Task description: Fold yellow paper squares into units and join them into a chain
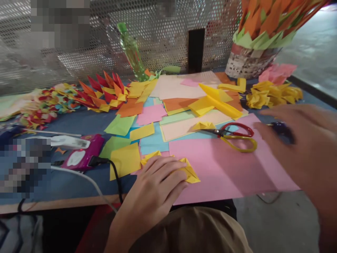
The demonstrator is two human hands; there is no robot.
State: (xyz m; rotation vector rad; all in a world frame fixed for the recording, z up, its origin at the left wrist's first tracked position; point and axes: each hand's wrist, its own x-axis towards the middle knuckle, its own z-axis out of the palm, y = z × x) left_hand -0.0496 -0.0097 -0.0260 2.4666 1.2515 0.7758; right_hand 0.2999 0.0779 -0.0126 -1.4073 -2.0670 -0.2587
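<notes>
My left hand [160,182] rests over folded yellow paper [191,172] at the near edge of a large pink sheet [207,161], its fingers bent and pressed on the paper. At the right, my right hand [302,140] hangs over the table, blurred by motion. Near its fingertips is a small dark blue object [283,131], and I cannot make out whether the hand touches it. Scissors [223,135] with one red and one yellow handle lie on the pink sheet, beside a small yellow folded piece [204,125].
Coloured paper sheets [154,138] cover the middle. A purple device [84,154] with cables lies left. Behind stand a green bottle [133,52], red and orange folded paper [105,93], and a basket [250,58] of orange folded pieces. Yellow folded pieces [273,94] lie back right.
</notes>
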